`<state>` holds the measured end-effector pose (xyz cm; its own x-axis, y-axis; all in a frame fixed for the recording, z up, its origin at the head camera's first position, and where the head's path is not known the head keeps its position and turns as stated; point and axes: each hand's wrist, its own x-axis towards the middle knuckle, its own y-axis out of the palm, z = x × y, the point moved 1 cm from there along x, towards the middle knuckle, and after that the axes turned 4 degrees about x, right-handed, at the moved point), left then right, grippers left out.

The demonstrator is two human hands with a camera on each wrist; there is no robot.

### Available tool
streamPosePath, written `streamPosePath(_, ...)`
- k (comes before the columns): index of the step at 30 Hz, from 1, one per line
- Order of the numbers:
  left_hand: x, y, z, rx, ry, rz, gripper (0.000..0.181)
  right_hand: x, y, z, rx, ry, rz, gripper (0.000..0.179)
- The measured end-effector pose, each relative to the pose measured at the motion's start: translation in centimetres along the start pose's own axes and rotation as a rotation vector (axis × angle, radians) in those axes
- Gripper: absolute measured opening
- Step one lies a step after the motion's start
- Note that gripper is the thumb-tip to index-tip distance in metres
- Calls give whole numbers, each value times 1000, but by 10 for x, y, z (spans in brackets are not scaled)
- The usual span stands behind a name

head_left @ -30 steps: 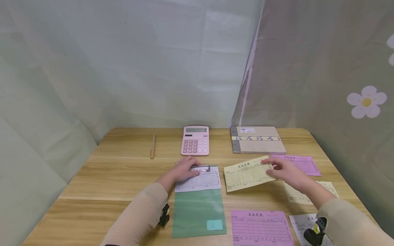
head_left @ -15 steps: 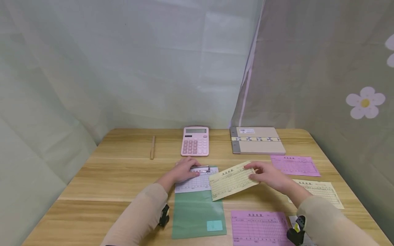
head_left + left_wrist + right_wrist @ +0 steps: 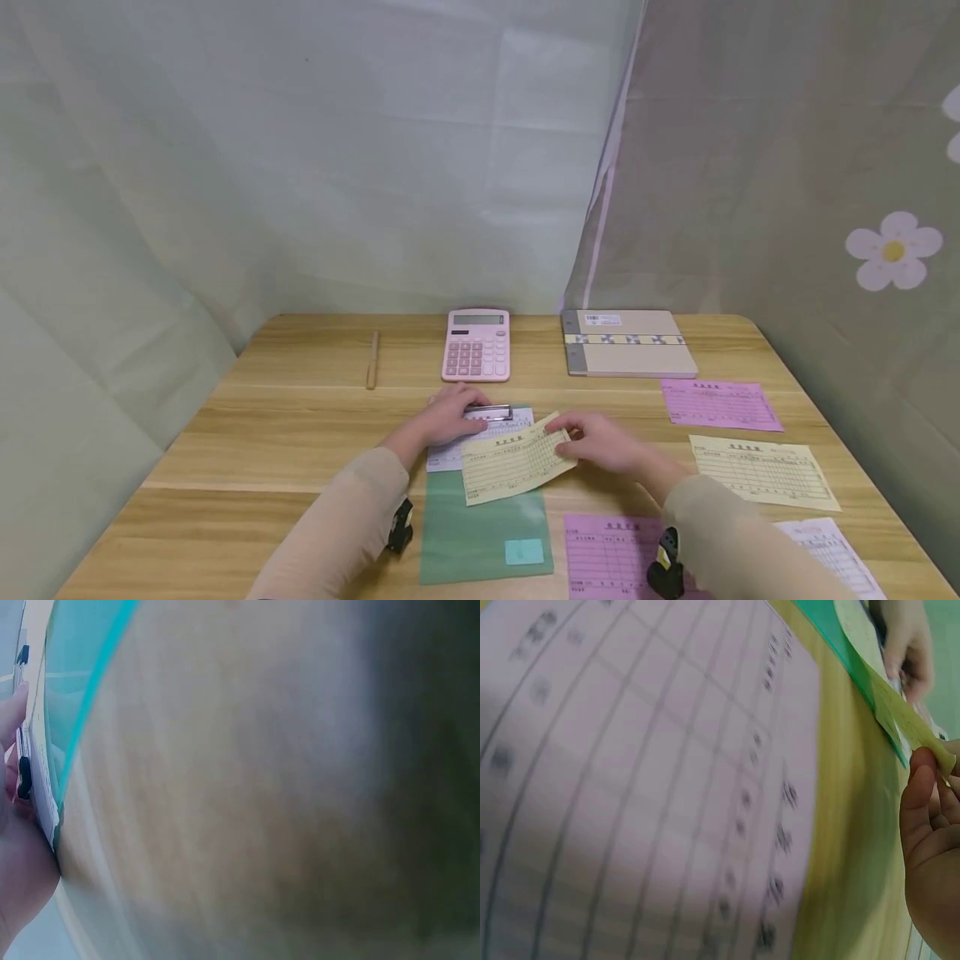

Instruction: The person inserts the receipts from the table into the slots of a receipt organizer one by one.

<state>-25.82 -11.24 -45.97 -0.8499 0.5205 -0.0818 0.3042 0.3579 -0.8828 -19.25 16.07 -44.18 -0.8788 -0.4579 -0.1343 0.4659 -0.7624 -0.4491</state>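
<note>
My left hand (image 3: 450,415) holds the top of a translucent green clipboard (image 3: 480,533), its thumb beside the metal clip (image 3: 491,412). Under that clip lies a white printed form (image 3: 444,457). A yellow printed slip (image 3: 510,462) is pinched at its right end between the thumb and fingers of my right hand (image 3: 600,442). It hangs tilted over the white form and the green board, covering part of both. The right wrist view has the slip (image 3: 900,712) bending away from my fingertips. In the left wrist view the hand (image 3: 26,862) is at the clip's edge.
To the right lie a pink form (image 3: 722,406), a yellow form (image 3: 765,472), a white form (image 3: 836,554) and a nearer pink form (image 3: 611,554), partly under my right arm. A pink calculator (image 3: 476,346), a beige album (image 3: 637,343) and a wooden stick (image 3: 372,360) lie farther back.
My right hand has carried the yellow slip leftward, from beside the clipboard to over it. The left hand has stayed at the clip.
</note>
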Motion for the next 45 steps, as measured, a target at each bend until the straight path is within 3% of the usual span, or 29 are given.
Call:
streamPosePath(9,2,3,4,4,-7,-6,36,20,27,2,-11,-51,53,33)
streamPosePath(17,3,5,2,19,-20,-3,36,26,39,12,-146,-74,-15,33)
streamPosePath(28,5,7,-1,28,-18,-31,32,27,44,7,-210,-73,-49,32)
streamPosePath(36,3,0,-10,147,-21,-37,30,28,51,10,-232,-129,-108,33)
streamPosePath(45,4,-2,-17,189,-34,-42,26,28,56,13,-316,-68,-204,26)
